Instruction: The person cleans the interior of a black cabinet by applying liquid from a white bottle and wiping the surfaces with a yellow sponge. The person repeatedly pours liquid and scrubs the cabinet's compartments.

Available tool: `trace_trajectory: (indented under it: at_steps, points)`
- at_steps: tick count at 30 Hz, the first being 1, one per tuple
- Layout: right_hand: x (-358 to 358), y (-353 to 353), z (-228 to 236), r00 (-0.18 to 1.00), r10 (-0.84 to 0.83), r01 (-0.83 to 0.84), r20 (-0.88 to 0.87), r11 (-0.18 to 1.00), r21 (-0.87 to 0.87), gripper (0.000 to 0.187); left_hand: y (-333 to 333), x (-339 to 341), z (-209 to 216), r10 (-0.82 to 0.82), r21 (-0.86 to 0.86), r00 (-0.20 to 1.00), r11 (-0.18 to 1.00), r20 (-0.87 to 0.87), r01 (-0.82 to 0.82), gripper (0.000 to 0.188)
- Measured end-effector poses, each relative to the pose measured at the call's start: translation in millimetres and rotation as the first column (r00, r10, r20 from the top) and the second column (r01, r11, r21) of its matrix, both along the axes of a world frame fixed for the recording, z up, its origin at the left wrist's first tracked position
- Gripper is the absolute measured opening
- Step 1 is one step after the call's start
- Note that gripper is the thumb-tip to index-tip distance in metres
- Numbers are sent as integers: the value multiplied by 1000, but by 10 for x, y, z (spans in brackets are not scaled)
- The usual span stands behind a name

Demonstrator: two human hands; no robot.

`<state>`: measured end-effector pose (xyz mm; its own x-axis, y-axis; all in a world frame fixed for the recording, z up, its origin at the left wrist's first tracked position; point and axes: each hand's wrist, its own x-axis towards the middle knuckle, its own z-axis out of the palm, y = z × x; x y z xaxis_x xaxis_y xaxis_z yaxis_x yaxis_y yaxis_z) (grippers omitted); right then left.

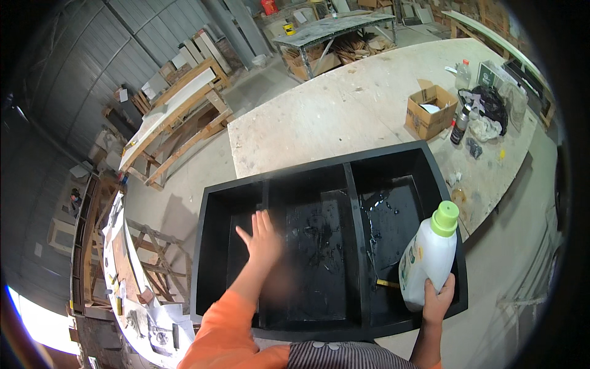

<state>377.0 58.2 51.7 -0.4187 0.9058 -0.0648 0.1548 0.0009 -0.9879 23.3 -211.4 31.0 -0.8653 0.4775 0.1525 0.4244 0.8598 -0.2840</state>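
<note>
White bottle — clasped near its base by the right hand — leans over the right compartment of the black tray on the table; the left hand, empty and outstretched, is at the left divider.

Left hand partly blurred

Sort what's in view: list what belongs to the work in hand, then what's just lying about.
Work in hand:
white bottle, in the right hand
black tray, left hand over it
yellow strip inside the tray, probably

Apparently just lying about:
cardboard box
dark bottle
black bag
clear bottle
yellow tub, far table
</note>
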Motion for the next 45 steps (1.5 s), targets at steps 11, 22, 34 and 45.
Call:
trace_trajectory:
  at_steps: [11,22,34,45]
  points:
    - [17,-9,-11,999,21,-21,31,1000,5,34,-32,41,220,100,92,955,987,278,-130,67]
    - [26,21,-69,999,42,-43,28,999,25,36,859,-1348,275,255,-42,902,965,348,-257,63]
    - [-26,1,-5,997,71,-71,32,997,13,38,-352,477,181,112,-4,932,993,345,-117,50]
    - [-27,-21,33,992,65,-75,108,993,94,33,41,-236,163,-21,44,979,999,203,13,52]
